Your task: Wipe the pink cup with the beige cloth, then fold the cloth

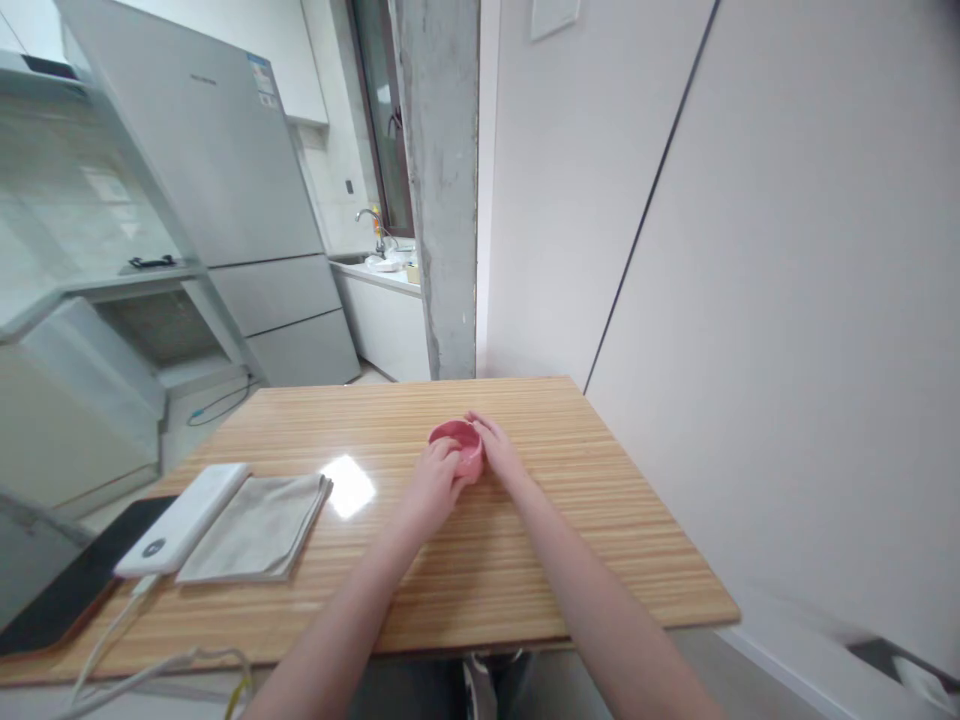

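Pink cup (460, 445) standing near the middle of the wooden table (615, 520), clasped from both sides by the left hand (435, 482) and right hand (495, 448), fingers curled against its wall; folded cloth (259, 525) lying well apart at left.

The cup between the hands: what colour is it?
Pink. The cup shows best in the head view, held between the left hand and right hand.
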### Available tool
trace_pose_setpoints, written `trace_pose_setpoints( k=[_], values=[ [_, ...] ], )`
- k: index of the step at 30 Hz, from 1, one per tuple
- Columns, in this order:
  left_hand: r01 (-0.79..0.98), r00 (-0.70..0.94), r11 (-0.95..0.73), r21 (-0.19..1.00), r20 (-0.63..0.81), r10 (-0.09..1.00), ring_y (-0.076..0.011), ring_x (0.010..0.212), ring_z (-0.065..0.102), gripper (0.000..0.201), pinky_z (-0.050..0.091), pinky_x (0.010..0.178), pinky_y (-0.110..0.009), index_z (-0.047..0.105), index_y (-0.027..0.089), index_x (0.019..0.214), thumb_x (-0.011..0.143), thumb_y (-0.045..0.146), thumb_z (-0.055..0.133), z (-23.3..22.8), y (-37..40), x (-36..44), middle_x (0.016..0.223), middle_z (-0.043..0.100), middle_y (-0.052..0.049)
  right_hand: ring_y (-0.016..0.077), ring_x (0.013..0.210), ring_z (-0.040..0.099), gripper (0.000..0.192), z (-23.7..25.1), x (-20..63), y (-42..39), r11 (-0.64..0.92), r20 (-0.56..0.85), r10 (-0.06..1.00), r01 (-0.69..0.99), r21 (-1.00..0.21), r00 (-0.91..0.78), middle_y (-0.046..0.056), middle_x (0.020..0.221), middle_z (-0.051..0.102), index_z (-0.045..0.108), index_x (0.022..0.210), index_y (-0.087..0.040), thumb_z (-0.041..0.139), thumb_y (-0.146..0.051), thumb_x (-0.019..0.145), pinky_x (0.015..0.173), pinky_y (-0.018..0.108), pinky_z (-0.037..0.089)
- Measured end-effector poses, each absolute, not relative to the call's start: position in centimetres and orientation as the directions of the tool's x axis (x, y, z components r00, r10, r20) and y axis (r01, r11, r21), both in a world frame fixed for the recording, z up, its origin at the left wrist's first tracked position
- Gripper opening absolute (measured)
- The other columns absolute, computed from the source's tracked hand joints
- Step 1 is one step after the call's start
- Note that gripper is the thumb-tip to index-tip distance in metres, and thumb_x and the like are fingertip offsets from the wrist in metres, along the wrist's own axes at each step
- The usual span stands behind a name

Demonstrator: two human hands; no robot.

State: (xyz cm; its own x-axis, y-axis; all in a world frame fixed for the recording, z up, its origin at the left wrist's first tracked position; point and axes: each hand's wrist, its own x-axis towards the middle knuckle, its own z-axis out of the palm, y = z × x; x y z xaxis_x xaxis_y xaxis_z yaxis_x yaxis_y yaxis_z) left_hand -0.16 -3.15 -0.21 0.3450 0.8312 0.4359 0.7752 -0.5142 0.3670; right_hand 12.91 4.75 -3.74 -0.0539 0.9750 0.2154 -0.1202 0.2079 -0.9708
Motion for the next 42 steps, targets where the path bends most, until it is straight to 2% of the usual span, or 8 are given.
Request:
trace_pose_setpoints(
  k=[13,17,21,24,27,30,37,42],
  values=[
    [0.765,0.406,-0.527,0.369,0.359,0.841,-0.0238,0.115,0.047,0.017,0.035,0.100,-0.046,0.059,0.017,0.093,0.077,0.019,0.057,-0.2,-3.7,0.6,0.118,0.054,-0.011,0.0176,0.092,0.062,0.029,-4.6,13.1,5.1,0.147,0.150,0.987,-0.064,-0.987,-0.049,0.004,0.093,0.070,0.067,0.087,-0.019,0.046,-0.018,0.067,0.090,0.035,0.047],
    [0.762,0.363,-0.534,0.365,0.443,0.820,-0.0252,0.126,0.038,0.040,0.033,0.103,-0.046,0.051,0.021,0.119,0.079,0.028,0.054,1.0,-4.6,-2.3,0.137,0.041,-0.012,0.0176,0.095,0.061,0.030,-4.7,13.1,5.1,0.172,0.175,0.984,-0.054,-0.984,-0.046,0.003,0.096,0.069,0.067,0.089,-0.019,0.047,-0.018,0.068,0.092,0.035,0.046],
    [0.928,-0.136,-0.033,0.372,0.417,0.899,-0.0247,0.109,0.053,0.037,0.042,0.092,-0.041,0.053,0.017,0.115,0.086,0.022,0.032,1.8,-7.5,-11.4,0.115,0.058,-0.012,0.0192,0.097,0.061,0.025,-4.5,13.1,5.1,0.157,0.158,0.987,-0.040,-0.987,-0.021,0.006,0.098,0.069,0.067,0.089,-0.019,0.050,-0.029,0.073,0.093,0.036,0.044],
    [0.895,-0.446,0.421,0.148,0.303,0.842,-0.0307,0.092,0.058,0.039,0.045,0.077,-0.043,0.056,0.014,0.112,0.084,0.019,0.030,1.4,-10.5,-18.7,0.108,0.059,-0.016,0.0201,0.097,0.061,0.031,-4.3,13.1,5.2,0.170,0.171,0.985,-0.044,-0.984,-0.019,0.008,0.098,0.069,0.067,0.088,-0.018,0.049,-0.040,0.076,0.094,0.037,0.042],
    [0.859,-0.483,0.510,-0.037,0.272,0.833,-0.0342,0.088,0.057,0.042,0.045,0.071,-0.044,0.055,0.011,0.114,0.084,0.023,0.029,0.3,-12.7,-22.5,0.103,0.059,-0.020,0.0206,0.096,0.061,0.033,-4.3,12.9,5.1,0.190,0.192,0.981,-0.042,-0.981,-0.026,0.008,0.097,0.069,0.067,0.087,-0.019,0.049,-0.044,0.076,0.094,0.037,0.042],
    [0.886,-0.427,0.459,-0.069,0.265,0.864,-0.0348,0.095,0.056,0.045,0.045,0.076,-0.044,0.054,0.013,0.117,0.085,0.035,0.032,-0.6,-13.3,-22.6,0.110,0.057,-0.019,0.0206,0.097,0.061,0.034,-4.3,12.9,5.0,0.210,0.210,0.977,-0.043,-0.977,-0.014,0.008,0.099,0.069,0.066,0.087,-0.019,0.049,-0.046,0.076,0.093,0.036,0.043],
    [0.846,-0.378,0.332,0.418,0.030,0.925,-0.0315,0.103,0.057,0.069,0.045,0.084,-0.041,0.035,0.012,0.132,0.075,0.048,0.049,0.1,-11.1,-18.1,0.113,0.058,-0.016,0.0213,0.104,0.057,0.034,-3.0,13.6,4.5,0.236,0.235,0.968,-0.009,-0.972,0.090,0.008,0.104,0.066,0.064,0.093,-0.020,0.052,-0.047,0.077,0.095,0.038,0.042],
    [0.543,-0.135,-0.088,0.835,0.191,0.972,-0.0234,0.098,0.059,0.062,0.047,0.082,-0.034,0.035,0.021,0.131,0.076,0.044,0.054,4.0,-9.9,-11.0,0.112,0.059,-0.008,0.0217,0.107,0.056,0.040,-0.6,13.9,3.3,0.317,0.322,0.947,-0.190,-0.929,0.006,0.010,0.112,0.062,0.060,0.103,-0.019,0.059,-0.046,0.075,0.094,0.039,0.044]
  ],
)
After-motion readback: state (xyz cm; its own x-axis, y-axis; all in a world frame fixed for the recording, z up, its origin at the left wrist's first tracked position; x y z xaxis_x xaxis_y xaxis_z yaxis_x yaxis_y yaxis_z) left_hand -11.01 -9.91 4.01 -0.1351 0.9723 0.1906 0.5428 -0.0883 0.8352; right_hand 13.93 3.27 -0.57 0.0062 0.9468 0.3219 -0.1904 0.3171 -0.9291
